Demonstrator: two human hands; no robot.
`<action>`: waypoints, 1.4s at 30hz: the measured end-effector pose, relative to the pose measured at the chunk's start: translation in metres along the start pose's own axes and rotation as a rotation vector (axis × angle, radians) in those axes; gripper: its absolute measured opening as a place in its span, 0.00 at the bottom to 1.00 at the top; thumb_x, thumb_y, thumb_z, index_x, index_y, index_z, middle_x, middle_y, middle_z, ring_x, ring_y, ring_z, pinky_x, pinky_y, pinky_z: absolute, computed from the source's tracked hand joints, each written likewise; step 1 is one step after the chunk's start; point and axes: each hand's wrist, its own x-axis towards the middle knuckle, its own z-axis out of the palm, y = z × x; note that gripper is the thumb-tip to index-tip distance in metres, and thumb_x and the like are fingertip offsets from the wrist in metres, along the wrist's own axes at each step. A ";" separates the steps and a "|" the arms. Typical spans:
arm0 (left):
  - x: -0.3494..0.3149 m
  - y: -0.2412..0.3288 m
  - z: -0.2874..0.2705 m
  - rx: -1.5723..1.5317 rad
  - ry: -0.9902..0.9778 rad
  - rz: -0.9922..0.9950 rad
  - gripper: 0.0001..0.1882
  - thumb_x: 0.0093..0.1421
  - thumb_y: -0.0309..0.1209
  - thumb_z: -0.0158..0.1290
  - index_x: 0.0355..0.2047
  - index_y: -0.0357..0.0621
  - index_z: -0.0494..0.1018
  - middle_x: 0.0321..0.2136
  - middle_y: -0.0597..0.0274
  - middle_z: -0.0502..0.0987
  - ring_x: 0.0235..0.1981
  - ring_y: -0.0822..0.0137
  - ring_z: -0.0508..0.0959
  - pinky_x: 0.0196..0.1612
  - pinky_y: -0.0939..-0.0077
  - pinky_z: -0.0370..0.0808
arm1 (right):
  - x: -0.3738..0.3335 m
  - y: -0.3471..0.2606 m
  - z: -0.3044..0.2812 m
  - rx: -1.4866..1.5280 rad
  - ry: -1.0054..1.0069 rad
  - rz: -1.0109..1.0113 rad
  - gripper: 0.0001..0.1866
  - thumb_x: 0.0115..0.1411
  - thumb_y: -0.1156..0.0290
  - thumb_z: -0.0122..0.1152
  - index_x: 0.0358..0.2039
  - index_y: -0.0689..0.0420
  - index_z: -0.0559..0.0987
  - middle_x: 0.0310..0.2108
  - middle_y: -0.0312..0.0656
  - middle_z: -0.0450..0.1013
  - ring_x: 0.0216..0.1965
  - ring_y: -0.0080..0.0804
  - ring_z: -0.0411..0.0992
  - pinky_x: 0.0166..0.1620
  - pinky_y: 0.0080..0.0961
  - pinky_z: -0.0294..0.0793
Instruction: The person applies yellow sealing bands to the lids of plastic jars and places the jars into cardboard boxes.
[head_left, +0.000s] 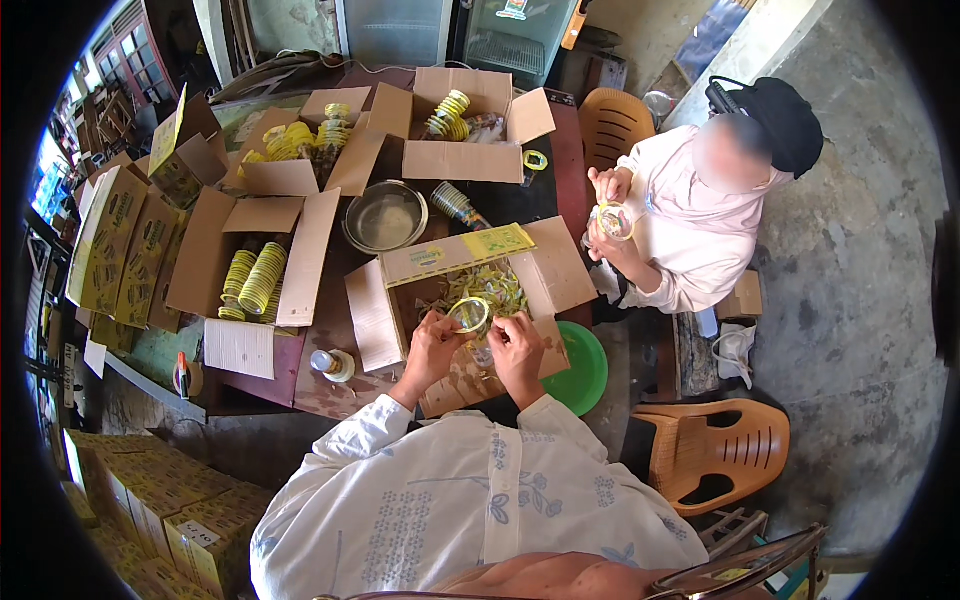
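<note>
My left hand [428, 348] grips a small clear plastic cup [470, 326] with a yellow rim, its round top facing up. Just right of the cup, my right hand [518, 352] has its fingers pinched together; whatever they hold is too small to make out. Both hands are over the near side of an open cardboard box [457, 254]. Inside that box lies a loose heap of yellow-green strips [500, 287]. Across the table's right edge, a person [690, 225] in a pale top and black cap holds a similar yellow-rimmed cup [615, 221] in both hands.
Open boxes hold stacked yellow-rimmed cups [263, 278]. A metal bowl [386, 217] and a stack of cups [458, 205] stand beyond my box. A small bottle [333, 364] is left of my hands, a green basin [580, 370] right. An orange chair [715, 452] stands lower right.
</note>
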 end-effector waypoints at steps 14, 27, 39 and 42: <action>-0.001 -0.010 0.021 -0.558 -0.052 -0.174 0.17 0.65 0.27 0.59 0.50 0.28 0.74 0.58 0.53 0.70 0.40 0.71 0.82 0.39 0.77 0.81 | -0.008 -0.002 -0.007 -0.097 0.020 -0.078 0.13 0.49 0.79 0.70 0.36 0.53 0.82 0.27 0.36 0.71 0.28 0.36 0.74 0.30 0.33 0.74; -0.016 0.022 0.023 -0.081 0.049 0.176 0.08 0.57 0.18 0.59 0.38 0.33 0.81 0.56 0.53 0.71 0.41 0.58 0.82 0.42 0.70 0.80 | 0.000 0.014 -0.010 -0.178 -0.011 0.075 0.08 0.52 0.76 0.68 0.34 0.56 0.81 0.28 0.42 0.71 0.30 0.41 0.75 0.32 0.41 0.73; -0.008 0.024 0.011 -0.010 0.122 0.194 0.06 0.56 0.19 0.60 0.35 0.35 0.81 0.56 0.51 0.71 0.45 0.53 0.81 0.46 0.66 0.78 | -0.003 -0.003 -0.015 -0.118 -0.012 -0.071 0.10 0.52 0.78 0.70 0.35 0.56 0.82 0.28 0.39 0.73 0.26 0.38 0.75 0.29 0.33 0.74; -0.009 0.020 0.015 -0.041 0.073 0.208 0.07 0.56 0.18 0.59 0.36 0.37 0.80 0.57 0.51 0.70 0.40 0.52 0.81 0.42 0.63 0.79 | 0.001 0.001 -0.013 -0.232 0.007 -0.120 0.10 0.51 0.81 0.70 0.35 0.58 0.82 0.28 0.41 0.75 0.24 0.36 0.76 0.28 0.30 0.74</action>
